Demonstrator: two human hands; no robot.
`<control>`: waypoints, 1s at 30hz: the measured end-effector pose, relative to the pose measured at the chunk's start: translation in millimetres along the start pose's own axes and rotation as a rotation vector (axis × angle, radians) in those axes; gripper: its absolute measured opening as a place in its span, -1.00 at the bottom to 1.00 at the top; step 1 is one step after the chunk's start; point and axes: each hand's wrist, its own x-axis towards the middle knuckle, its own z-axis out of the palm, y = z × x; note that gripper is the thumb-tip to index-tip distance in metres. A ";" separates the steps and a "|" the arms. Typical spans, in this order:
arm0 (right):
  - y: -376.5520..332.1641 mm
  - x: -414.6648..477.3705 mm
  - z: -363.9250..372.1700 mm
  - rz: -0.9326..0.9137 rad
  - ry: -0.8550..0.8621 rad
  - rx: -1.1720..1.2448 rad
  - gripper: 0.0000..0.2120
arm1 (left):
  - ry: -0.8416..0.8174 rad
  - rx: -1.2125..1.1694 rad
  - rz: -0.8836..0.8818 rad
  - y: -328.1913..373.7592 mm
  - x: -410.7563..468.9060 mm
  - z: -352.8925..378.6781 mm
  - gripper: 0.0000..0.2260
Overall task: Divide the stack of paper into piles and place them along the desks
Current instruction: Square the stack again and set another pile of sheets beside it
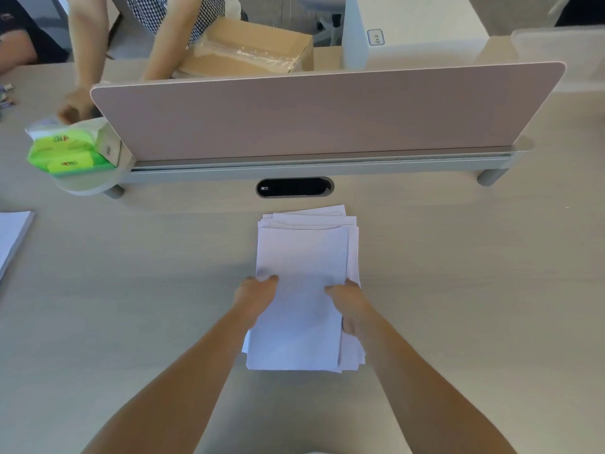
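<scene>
A loose stack of white paper (pixel 302 253) lies on the beige desk (pixel 131 306), straight ahead of me, its sheets fanned at the far end. My left hand (pixel 257 294) grips the stack's left edge, thumb on top of the upper sheets. My right hand (pixel 348 304) grips the right edge, thumb on top and fingers curled under part of the pile. A second pile of white paper (pixel 11 237) lies at the desk's left edge, partly cut off by the frame.
A pink divider screen (pixel 327 113) on a grey rail crosses the desk beyond the stack, with a black cable slot (pixel 294 187) below it. Another person's hand (pixel 73 106) reaches a green tissue pack (pixel 70 152) at the left. A cardboard box (pixel 252 47) sits behind.
</scene>
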 end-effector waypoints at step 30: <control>63.0 -93.6 257.2 -0.749 -0.062 -0.202 -0.86 | 0.122 -0.790 0.591 -166.5 34.0 -255.4 -0.87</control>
